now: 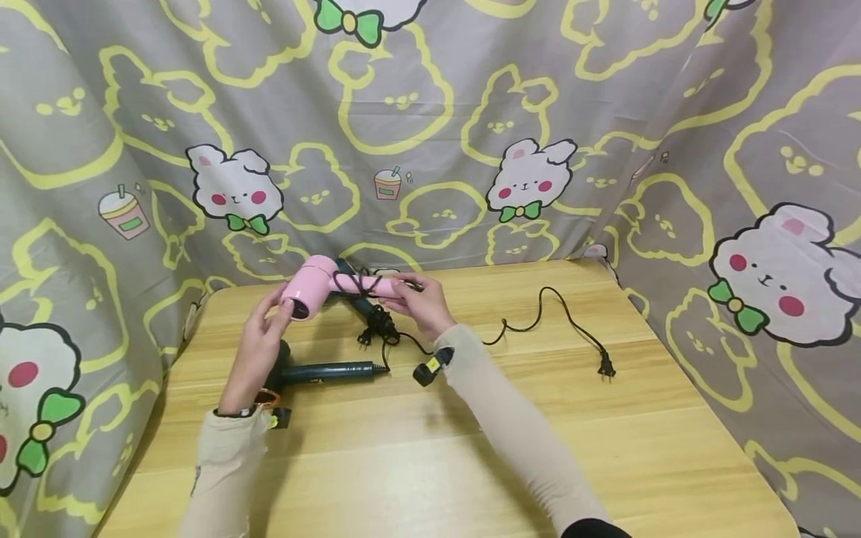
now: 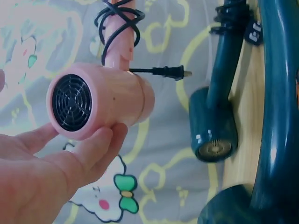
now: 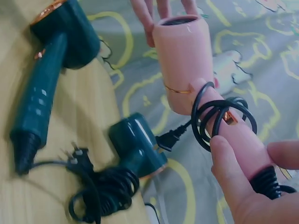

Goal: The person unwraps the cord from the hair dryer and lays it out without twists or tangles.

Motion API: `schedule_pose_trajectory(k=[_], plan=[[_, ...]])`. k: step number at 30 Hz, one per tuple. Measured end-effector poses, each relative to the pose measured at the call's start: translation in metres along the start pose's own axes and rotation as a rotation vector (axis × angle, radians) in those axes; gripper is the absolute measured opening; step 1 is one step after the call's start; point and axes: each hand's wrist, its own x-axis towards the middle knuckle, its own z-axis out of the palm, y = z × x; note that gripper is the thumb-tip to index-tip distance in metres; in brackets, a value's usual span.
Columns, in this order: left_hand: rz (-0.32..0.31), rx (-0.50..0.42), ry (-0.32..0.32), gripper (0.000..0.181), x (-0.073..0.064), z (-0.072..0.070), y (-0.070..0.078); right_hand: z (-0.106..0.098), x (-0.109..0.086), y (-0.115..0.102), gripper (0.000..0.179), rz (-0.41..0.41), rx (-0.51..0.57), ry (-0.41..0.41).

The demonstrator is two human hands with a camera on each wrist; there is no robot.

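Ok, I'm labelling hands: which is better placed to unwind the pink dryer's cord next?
Probably the right hand: it grips the handle beside the coiled cord, while the left hand holds the barrel.

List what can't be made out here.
Head view: the near green dryer's barrel, partly behind the left hand.
Head view: part of the far green dryer, behind the pink dryer.
Left wrist view: the pink handle's end, cut off by the top edge.
Right wrist view: the left palm, cut off above.
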Motion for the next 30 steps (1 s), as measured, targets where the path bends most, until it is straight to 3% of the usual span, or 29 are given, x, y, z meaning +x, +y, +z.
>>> schedule_pose_trajectory(k=[7, 15, 22, 30], plan=[[0.099, 0.053, -0.091, 0.062, 0.005, 0.024, 0.002, -0.044, -0.009, -0.011, 0.039, -0.029, 0.037, -0.033], [0.276, 0.299, -0.247, 0.085, 0.018, 0.042, 0.004, -0.076, -0.018, -0.015, 0.035, -0.036, -0.017, -0.078], [0.265, 0.444, -0.377, 0.101, 0.022, 0.046, 0.007, -0.089, -0.021, -0.008, 0.031, -0.032, -0.036, -0.112], [0.257, 0.476, -0.427, 0.115, 0.023, 0.053, -0.002, -0.098, -0.023, -0.001, 0.037, -0.015, -0.025, -0.125]])
